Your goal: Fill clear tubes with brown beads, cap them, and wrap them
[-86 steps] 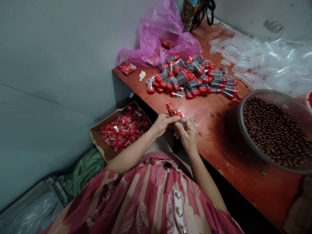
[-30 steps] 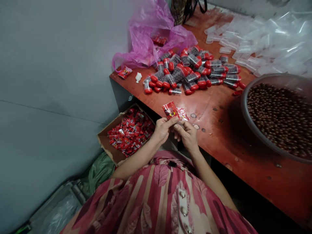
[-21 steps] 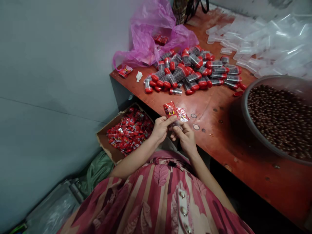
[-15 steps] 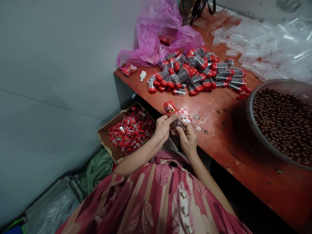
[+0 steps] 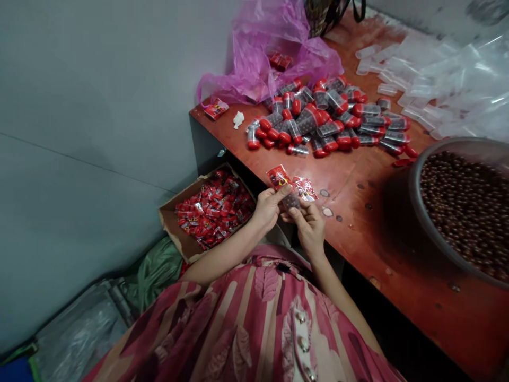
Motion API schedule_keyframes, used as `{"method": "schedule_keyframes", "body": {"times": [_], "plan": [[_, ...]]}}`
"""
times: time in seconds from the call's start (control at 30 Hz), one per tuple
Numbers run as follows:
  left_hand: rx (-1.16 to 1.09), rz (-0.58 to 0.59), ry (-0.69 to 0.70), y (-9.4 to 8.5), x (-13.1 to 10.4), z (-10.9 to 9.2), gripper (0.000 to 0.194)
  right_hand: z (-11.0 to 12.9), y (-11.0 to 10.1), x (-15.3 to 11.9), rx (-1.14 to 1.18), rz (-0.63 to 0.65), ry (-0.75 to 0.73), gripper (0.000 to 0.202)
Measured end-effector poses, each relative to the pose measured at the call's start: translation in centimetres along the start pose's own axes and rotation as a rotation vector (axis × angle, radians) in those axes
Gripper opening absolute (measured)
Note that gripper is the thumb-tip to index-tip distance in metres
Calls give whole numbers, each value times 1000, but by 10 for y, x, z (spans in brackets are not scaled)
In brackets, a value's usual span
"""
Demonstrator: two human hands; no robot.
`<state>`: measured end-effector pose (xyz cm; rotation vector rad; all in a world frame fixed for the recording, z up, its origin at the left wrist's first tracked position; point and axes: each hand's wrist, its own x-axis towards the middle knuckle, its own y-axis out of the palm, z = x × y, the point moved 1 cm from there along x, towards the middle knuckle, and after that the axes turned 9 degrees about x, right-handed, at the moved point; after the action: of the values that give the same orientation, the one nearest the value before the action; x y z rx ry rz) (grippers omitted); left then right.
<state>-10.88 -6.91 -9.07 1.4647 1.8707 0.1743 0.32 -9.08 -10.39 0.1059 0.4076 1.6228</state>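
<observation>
Both hands meet at the table's near edge around a small clear tube (image 5: 291, 201) of dark round balls. My left hand (image 5: 269, 208) is closed, with its thumb pressed along the tube's upper end. Fingers of my right hand (image 5: 311, 225) pinch the lower end. A red printed packet (image 5: 279, 175) sticks out just beyond my left fingertips; I cannot tell if it is gripped too. Beside it, a second shiny red packet (image 5: 305, 189) lies by my right fingers. Past the hands is a heap of filled clear tubes with red caps (image 5: 310, 121).
A cardboard box (image 5: 172, 225) of red packets stands low on the left against the wall. On the red table (image 5: 374, 212) are a large tub (image 5: 417, 185) of brown balls, a pile of clear tubes (image 5: 445, 79) and a pink plastic bag (image 5: 254, 48).
The view has shifted slightly, so the table's things appear further right. The hands keep the same grip on the tube, with barely any movement.
</observation>
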Motion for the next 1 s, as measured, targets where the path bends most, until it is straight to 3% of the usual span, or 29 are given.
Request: {"method": "schedule_keyframes", "body": {"times": [0.27, 0.5, 0.67, 0.8, 1.0], "plan": [[58, 110, -46, -5, -6, 4, 38, 2, -1, 0, 3, 29, 12, 33], [-39, 5, 11, -3, -6, 2, 33, -7, -12, -6, -343, 12, -167, 36], [53, 95, -31, -4, -10, 5, 38, -4, -4, -12, -218, 11, -116, 34], [73, 92, -4, -6, -14, 4, 33, 0, 5, -16, -92, -6, -70, 31], [46, 33, 51, 3, -13, -7, 29, 0, -4, -17, -332, -3, -172, 33]]}}
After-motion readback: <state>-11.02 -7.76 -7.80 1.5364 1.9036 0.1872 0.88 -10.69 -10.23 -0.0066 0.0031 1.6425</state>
